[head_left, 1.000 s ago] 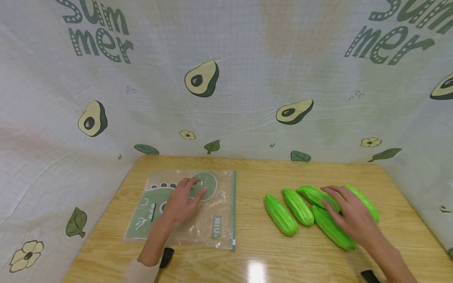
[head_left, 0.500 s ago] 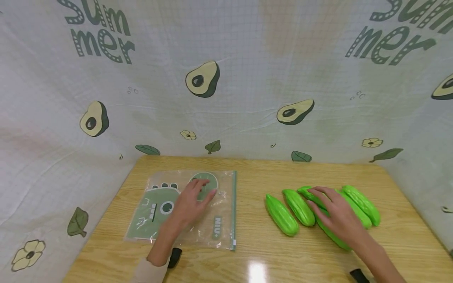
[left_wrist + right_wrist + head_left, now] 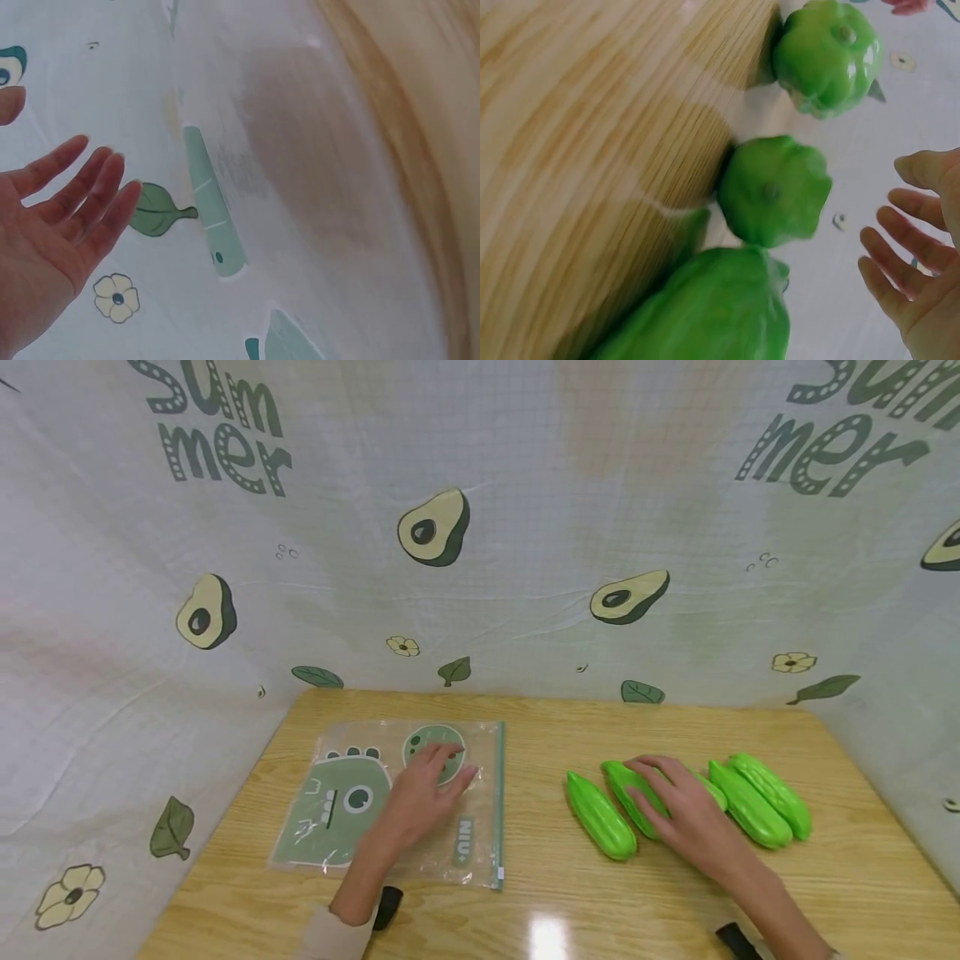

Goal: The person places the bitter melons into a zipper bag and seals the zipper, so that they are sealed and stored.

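My left hand (image 3: 422, 806) hovers over a clear zip bag (image 3: 483, 797) lying flat, printed with a green cartoon dinosaur. Its fingers are relaxed and hold nothing; the left wrist view shows the open palm of this hand (image 3: 52, 232). On the right, several plump, ridged, bright green cucumber-like vegetables (image 3: 602, 817) lie side by side. Above the middle ones is my right hand (image 3: 686, 814), fingers loosely bent, hiding part of them. In the right wrist view the hand (image 3: 922, 240) stands apart from the ridged vegetable ends (image 3: 772, 191), with nothing in its grasp.
Both hands are over a wooden table (image 3: 536, 860). A white cloth (image 3: 525, 543) with avocado prints rises behind it and along both sides. The bag's green slider edge (image 3: 500, 777) faces the vegetables.
My right hand has slid left across the vegetables, uncovering two on the right. My left hand has shifted right over the bag, and more of the dinosaur print shows.
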{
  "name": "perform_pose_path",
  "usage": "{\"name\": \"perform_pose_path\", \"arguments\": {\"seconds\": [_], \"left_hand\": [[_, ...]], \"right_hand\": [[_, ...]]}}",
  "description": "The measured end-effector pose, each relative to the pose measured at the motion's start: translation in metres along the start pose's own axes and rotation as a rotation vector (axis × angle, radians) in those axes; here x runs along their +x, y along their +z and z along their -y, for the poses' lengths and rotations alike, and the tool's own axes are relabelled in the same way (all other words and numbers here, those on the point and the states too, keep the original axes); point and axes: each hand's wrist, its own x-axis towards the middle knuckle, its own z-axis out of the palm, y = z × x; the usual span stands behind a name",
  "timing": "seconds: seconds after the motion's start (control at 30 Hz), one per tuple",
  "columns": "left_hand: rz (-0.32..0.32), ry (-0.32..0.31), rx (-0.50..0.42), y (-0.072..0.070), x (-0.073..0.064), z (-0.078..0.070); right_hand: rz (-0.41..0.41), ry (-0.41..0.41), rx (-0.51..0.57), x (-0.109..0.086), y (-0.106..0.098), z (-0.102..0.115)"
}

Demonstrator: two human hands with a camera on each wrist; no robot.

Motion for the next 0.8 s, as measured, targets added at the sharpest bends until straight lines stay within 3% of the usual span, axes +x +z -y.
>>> {"name": "perform_pose_path", "arguments": {"seconds": [0.23, 0.5, 0.8], "left_hand": [[-0.009, 0.02, -0.011, 0.004, 0.002, -0.008], [-0.01, 0.047, 0.007, 0.009, 0.003, -0.012], [-0.013, 0.09, -0.03, 0.016, 0.005, -0.017]], "right_hand": [[0.0, -0.015, 0.02, 0.007, 0.008, 0.008], [-0.058, -0.07, 0.057, 0.015, 0.018, 0.018], [-0.021, -0.08, 0.074, 0.019, 0.027, 0.029]]}}
